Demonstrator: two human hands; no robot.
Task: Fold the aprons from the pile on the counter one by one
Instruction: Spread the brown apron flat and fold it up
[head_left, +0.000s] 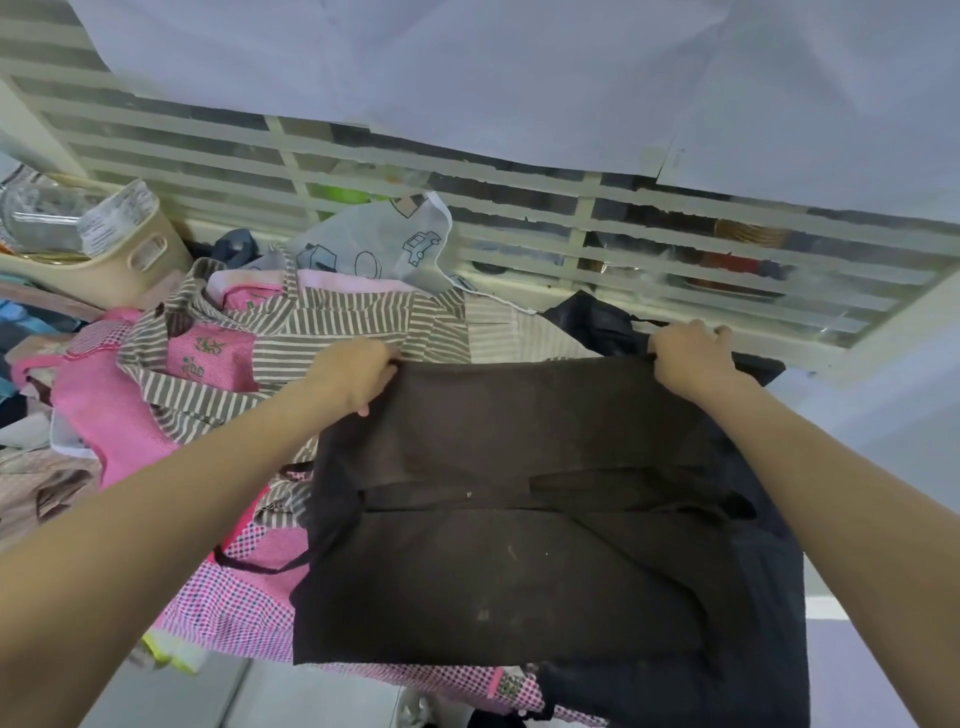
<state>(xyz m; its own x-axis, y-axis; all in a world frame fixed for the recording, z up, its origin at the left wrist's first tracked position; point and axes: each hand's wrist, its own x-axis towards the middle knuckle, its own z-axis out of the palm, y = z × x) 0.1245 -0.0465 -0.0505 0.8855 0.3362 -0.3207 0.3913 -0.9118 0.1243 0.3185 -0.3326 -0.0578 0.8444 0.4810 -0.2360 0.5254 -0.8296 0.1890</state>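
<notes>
The left hand (353, 371) and right hand (691, 358) each pinch a far corner of the dark brown apron (498, 519), stretched flat between them.

text: none legible | printed label on beige basket (136, 244): too blurred

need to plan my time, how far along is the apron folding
Done: no finished folded stack is visible. In hand: the left hand and right hand each pinch a far corner of the dark brown apron. Left: the striped apron and pink aprons lie unfolded.
</notes>
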